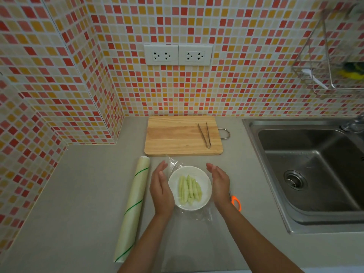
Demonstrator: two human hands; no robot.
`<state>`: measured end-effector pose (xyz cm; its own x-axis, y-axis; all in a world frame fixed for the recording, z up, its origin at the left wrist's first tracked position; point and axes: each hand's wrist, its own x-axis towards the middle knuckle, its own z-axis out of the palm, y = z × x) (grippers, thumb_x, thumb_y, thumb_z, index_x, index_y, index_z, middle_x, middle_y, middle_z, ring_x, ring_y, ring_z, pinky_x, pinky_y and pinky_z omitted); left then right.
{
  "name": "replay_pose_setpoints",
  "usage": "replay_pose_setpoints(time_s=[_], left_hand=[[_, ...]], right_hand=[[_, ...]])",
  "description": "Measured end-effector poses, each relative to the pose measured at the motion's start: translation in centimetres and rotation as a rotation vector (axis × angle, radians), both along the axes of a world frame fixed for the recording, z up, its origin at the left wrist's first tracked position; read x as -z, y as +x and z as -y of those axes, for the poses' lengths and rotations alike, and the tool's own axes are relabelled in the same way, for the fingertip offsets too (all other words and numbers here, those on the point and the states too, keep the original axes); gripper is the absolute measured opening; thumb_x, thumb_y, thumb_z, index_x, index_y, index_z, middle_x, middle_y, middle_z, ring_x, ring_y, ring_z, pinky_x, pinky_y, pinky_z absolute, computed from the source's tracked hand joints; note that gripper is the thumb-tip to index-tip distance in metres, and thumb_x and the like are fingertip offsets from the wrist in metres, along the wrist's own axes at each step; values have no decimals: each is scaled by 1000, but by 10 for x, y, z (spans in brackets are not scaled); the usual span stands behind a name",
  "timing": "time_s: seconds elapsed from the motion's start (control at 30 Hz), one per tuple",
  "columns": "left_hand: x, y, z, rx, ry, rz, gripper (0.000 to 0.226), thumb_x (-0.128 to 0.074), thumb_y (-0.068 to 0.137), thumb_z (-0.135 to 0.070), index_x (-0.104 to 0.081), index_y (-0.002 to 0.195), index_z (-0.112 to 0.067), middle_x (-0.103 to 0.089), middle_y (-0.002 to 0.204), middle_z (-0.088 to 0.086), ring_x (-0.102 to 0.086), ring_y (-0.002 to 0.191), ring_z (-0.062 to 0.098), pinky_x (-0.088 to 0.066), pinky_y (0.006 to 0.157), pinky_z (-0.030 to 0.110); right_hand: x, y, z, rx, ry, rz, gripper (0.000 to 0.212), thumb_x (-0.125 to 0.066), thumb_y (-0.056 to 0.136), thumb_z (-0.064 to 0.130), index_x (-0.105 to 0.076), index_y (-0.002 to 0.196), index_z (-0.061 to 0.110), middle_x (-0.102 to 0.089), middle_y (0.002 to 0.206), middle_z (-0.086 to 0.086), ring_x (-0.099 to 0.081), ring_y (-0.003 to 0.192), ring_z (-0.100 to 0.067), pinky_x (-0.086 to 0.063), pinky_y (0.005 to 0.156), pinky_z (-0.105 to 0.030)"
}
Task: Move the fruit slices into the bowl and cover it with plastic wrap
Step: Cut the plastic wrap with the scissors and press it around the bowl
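grey counter [88, 194] under mosaic tiles: fruit slices [190, 189] sit in the bowl [204, 178], plastic wrap [175, 162] draped over; left hand [161, 191] and right hand [220, 186], fingers straight, flank it, likely to smooth the film down.

Both forearms reach in from the bottom edge toward the bowl [190, 187]. Left hand [161, 189] stands on edge at the bowl's left side, palm facing it, fingers straight. Right hand [220, 185] mirrors it at the bowl's right side, fingers straight.
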<state>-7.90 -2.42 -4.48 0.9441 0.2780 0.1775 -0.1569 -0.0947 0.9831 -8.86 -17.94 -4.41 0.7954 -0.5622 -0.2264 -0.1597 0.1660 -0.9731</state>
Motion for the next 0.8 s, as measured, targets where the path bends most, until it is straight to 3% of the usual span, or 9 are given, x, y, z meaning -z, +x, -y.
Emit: replay_pose_setpoints(time_s=[0.13,0.27,0.43,0.6,0.7,0.8], left_hand=[[9,-8,9,164,-71,-104,42,-30,103,-31,-51,138,-19,-64,128,-5,-56,121,5,-41,100,16],[16,-5,14,107,-114,-226,39,-26,105,-30,-45,140,-30,-67,119,-8,-59,116,11,-45,99,26],[23,9,9,166,-173,-286,48,-22,106,-32,-47,141,-11,-65,105,-38,-56,103,-18,-42,86,2],[21,34,-11,343,-20,-357,48,-21,103,-42,-40,146,-29,-71,108,-17,-59,104,-15,-38,85,-1],[13,48,-22,347,84,-304,46,-22,104,-39,-41,144,-31,-66,119,-13,-52,108,-22,-32,87,-5],[6,43,-21,221,78,-205,50,-26,100,-48,-47,141,-29,-62,125,-13,-49,116,-19,-32,90,-4]], right_hand=[[-11,3,2,-101,151,25,26,-50,95,13,-70,106,1,-72,101,-9,-68,92,-17,-53,76,-19],[-5,-1,-3,-225,155,-27,25,-49,96,14,-73,103,10,-73,100,-3,-69,88,-12,-54,69,-17],[4,-9,-13,-176,149,-38,26,-44,100,17,-67,112,17,-70,102,12,-67,86,7,-51,68,-9],[4,-14,-9,-97,57,-86,30,-52,96,25,-75,85,9,-74,84,-12,-67,77,-17,-52,72,-30],[-5,3,1,-58,-97,-66,33,-57,94,27,-71,78,2,-71,79,-18,-64,74,-17,-50,72,-33],[-16,26,3,-201,-207,-111,23,-62,90,31,-71,70,21,-69,69,5,-62,69,-5,-47,66,-19]])
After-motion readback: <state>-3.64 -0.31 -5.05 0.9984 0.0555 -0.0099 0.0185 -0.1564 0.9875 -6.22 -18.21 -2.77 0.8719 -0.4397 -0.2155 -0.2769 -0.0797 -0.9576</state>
